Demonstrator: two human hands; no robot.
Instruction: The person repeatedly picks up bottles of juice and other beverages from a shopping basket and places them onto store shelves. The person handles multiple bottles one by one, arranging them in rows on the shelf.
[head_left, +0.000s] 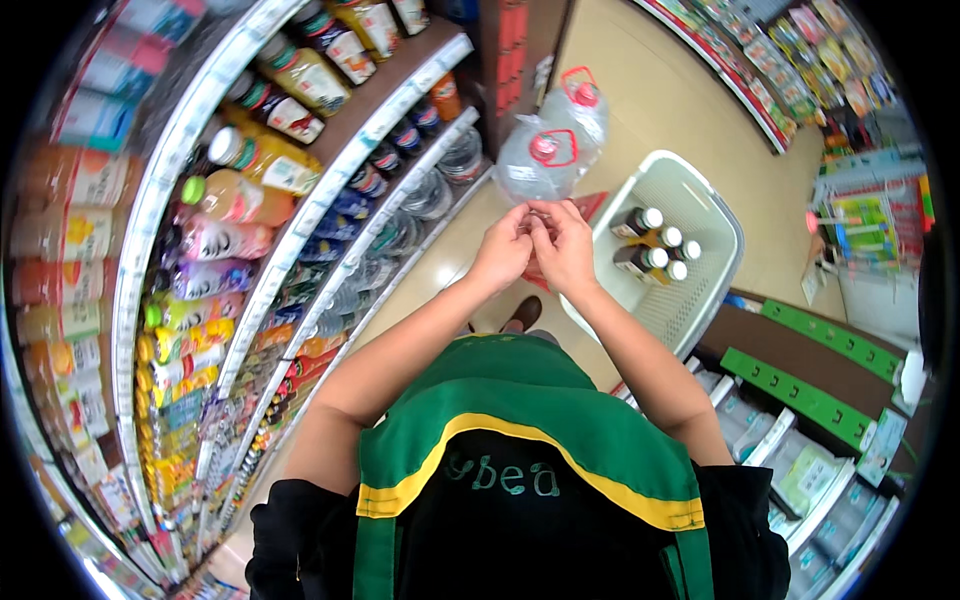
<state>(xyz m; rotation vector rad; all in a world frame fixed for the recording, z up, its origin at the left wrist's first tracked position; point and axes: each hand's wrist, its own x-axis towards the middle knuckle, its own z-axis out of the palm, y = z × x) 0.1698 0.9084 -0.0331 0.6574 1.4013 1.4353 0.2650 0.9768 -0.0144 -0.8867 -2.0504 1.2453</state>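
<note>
My left hand (504, 250) and my right hand (562, 247) meet in front of my body, fingers curled and fingertips together. Whether something small is pinched between them cannot be made out. To the right of my right hand stands a white plastic basket (646, 174) with perforated walls. Several juice bottles (643, 259) with white caps stand grouped inside it, some dark and some yellow. Just beyond my fingertips are two large clear water jugs, a nearer jug (525, 166) and a farther jug (592, 116), both with red caps and handles. Under my hands, something red (589, 206) is partly hidden.
On the left, a long store shelf (390, 94) carries rows of juice and drink bottles (247, 199), with water jugs (427, 193) at the bottom. Another display rack (780, 94) holds packets at the upper right. Green shelf strips (799, 397) and plastic boxes (810, 469) are at the lower right.
</note>
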